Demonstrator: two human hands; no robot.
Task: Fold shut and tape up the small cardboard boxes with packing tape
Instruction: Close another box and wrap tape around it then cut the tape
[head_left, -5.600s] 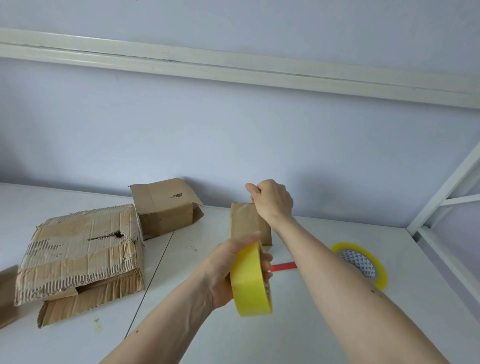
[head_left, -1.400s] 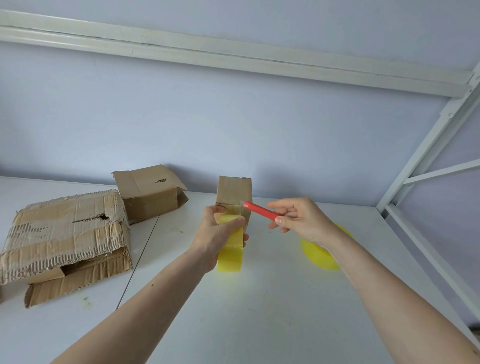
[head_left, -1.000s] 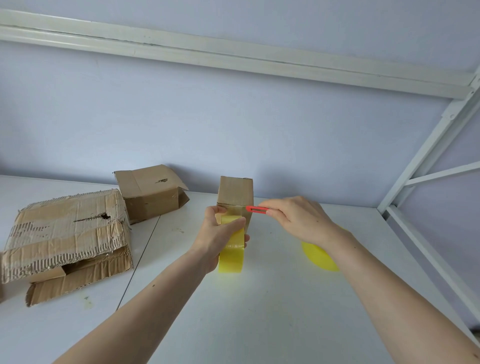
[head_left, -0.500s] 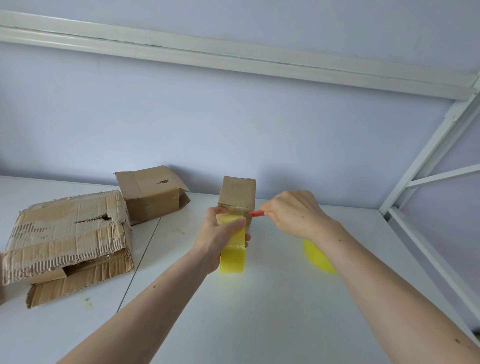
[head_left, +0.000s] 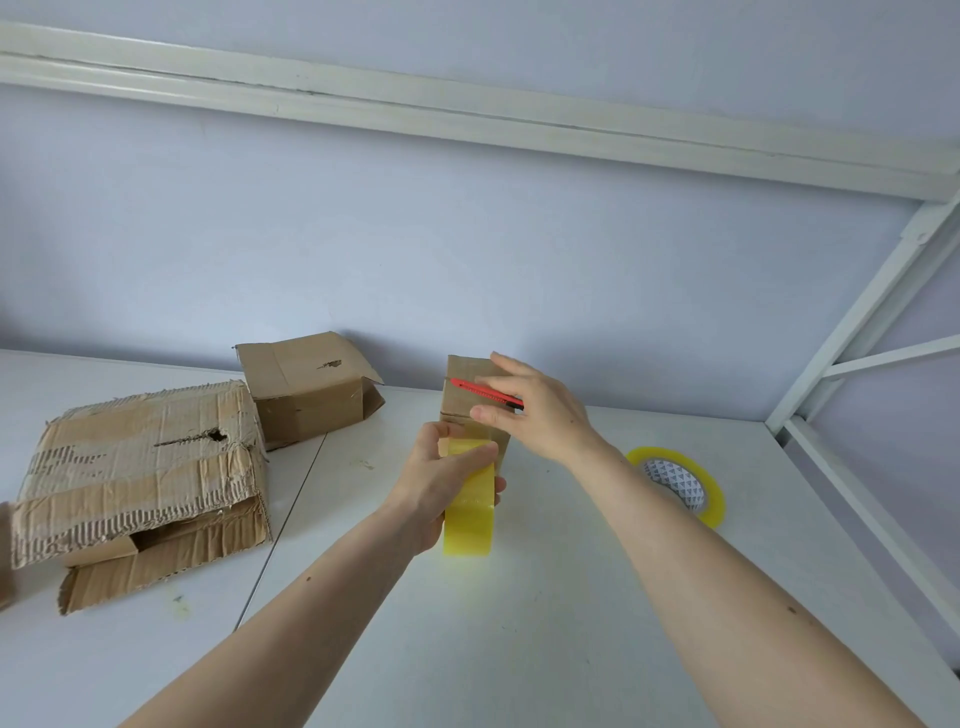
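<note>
A small brown cardboard box (head_left: 464, 405) stands upright on the white table (head_left: 519, 623), near the wall. My left hand (head_left: 436, 483) grips a roll of clear yellowish packing tape (head_left: 468, 512) standing on edge just in front of the box, with a strip running up onto the box's front face. My right hand (head_left: 540, 410) holds a red utility knife (head_left: 480, 391) across the box's front, fingers spread over the box's right side. The lower right part of the box is hidden behind my hands.
A second small box (head_left: 306, 389) with an open flap lies at the back left. A large torn, flattened carton (head_left: 140, 483) lies at the left. Another tape roll (head_left: 680, 480) lies flat to the right. A white metal frame (head_left: 857, 332) rises at the right edge.
My right hand picked up the red knife, brought it to the tape at the box, then lifted it higher across the box's front. The left hand stayed gripping the roll against the box.
</note>
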